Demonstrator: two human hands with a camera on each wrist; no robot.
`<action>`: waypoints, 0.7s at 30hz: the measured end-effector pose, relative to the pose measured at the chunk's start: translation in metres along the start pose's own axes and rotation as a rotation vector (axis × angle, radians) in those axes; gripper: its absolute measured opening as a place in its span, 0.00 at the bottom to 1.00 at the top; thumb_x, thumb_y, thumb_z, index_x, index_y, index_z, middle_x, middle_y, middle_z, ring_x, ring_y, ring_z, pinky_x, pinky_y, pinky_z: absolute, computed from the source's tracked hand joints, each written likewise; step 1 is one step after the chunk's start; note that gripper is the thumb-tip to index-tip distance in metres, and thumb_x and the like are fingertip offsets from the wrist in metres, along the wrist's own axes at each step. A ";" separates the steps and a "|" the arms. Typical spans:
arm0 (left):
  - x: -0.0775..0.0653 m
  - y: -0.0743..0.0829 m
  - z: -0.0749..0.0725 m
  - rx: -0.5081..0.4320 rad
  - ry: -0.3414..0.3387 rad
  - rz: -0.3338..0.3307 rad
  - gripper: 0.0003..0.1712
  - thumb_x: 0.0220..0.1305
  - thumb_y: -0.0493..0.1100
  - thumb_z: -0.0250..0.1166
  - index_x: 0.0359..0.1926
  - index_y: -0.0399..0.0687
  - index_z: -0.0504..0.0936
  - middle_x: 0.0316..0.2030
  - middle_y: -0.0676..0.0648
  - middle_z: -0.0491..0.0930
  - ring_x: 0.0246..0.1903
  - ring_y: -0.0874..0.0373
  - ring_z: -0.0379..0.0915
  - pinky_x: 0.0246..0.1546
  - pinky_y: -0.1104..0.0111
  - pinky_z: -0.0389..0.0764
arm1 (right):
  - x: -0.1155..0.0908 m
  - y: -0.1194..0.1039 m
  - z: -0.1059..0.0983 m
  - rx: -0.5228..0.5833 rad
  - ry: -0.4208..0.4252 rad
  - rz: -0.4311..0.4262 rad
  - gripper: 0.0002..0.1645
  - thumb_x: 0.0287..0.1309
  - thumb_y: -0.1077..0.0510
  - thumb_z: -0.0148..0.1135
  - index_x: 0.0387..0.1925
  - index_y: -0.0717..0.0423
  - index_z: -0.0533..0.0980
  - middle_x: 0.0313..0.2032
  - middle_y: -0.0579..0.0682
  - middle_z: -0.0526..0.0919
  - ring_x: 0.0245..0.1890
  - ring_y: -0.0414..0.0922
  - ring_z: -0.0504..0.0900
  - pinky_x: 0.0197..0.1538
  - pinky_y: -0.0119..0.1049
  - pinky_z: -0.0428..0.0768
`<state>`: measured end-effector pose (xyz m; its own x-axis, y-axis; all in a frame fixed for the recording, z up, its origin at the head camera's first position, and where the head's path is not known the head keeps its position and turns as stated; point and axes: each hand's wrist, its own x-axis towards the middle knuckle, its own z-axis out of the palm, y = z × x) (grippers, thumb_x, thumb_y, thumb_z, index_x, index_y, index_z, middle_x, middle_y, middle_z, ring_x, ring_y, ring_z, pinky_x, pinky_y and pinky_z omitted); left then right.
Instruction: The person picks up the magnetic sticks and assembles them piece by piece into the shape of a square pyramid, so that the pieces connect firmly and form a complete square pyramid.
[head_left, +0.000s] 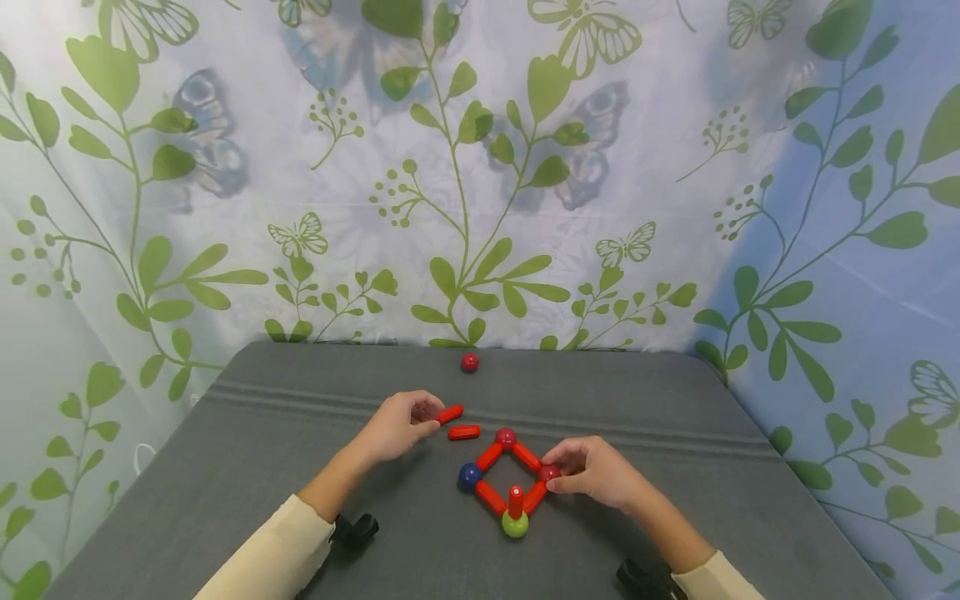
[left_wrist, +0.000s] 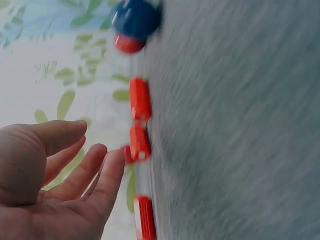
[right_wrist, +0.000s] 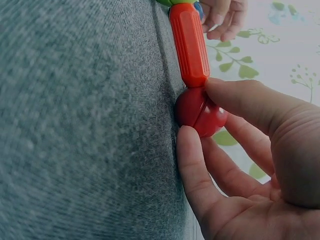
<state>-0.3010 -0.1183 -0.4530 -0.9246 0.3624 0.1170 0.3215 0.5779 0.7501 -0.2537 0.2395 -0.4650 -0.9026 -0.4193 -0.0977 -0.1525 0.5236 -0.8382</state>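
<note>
A diamond frame of red rods lies on the table, with a red ball [head_left: 506,437] at its far corner, a blue ball [head_left: 470,477] at the left and a green ball [head_left: 515,525] nearest me. One short red rod [head_left: 516,502] stands up from the green ball. My right hand [head_left: 596,473] pinches the red ball [right_wrist: 200,112] at the right corner, which joins a red rod [right_wrist: 190,45]. My left hand [head_left: 401,425] hovers by two loose red rods [head_left: 464,432], thumb and fingers apart, holding nothing. In the left wrist view another red rod [left_wrist: 144,217] lies below the fingers.
Near the table's far edge sits a single red ball [head_left: 469,362]. Behind the grey table [head_left: 300,383] hangs a curtain [head_left: 480,208] printed with leaves and butterflies. Both wrists carry black straps, the left strap [head_left: 354,531] close to the tabletop.
</note>
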 end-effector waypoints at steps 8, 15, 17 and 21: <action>0.016 -0.024 -0.024 0.003 0.105 -0.067 0.14 0.69 0.39 0.68 0.54 0.42 0.85 0.45 0.47 0.86 0.45 0.53 0.82 0.47 0.58 0.83 | 0.000 0.000 0.001 -0.005 0.003 -0.003 0.17 0.53 0.59 0.78 0.46 0.54 0.86 0.38 0.51 0.88 0.38 0.47 0.82 0.34 0.35 0.82; 0.026 -0.040 -0.034 0.045 0.120 -0.050 0.14 0.70 0.39 0.66 0.55 0.41 0.85 0.48 0.44 0.86 0.49 0.48 0.81 0.51 0.54 0.82 | 0.000 0.000 0.000 0.005 0.004 -0.010 0.17 0.53 0.59 0.78 0.46 0.55 0.86 0.38 0.52 0.88 0.38 0.48 0.83 0.35 0.35 0.82; 0.028 -0.043 -0.036 0.050 0.111 -0.051 0.14 0.70 0.39 0.67 0.54 0.43 0.86 0.49 0.44 0.86 0.50 0.47 0.81 0.52 0.53 0.82 | 0.000 0.000 0.000 0.009 0.001 -0.010 0.17 0.53 0.59 0.77 0.46 0.55 0.86 0.38 0.52 0.88 0.38 0.48 0.82 0.34 0.36 0.82; 0.032 -0.049 -0.038 0.075 0.063 -0.045 0.14 0.68 0.41 0.70 0.53 0.43 0.87 0.51 0.43 0.84 0.51 0.44 0.81 0.53 0.52 0.82 | 0.001 0.001 -0.001 0.008 -0.010 -0.008 0.17 0.53 0.59 0.78 0.46 0.55 0.86 0.38 0.52 0.88 0.38 0.48 0.82 0.34 0.36 0.82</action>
<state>-0.3545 -0.1626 -0.4609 -0.9487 0.2897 0.1264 0.2914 0.6467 0.7049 -0.2552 0.2403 -0.4652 -0.8974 -0.4308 -0.0958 -0.1569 0.5143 -0.8432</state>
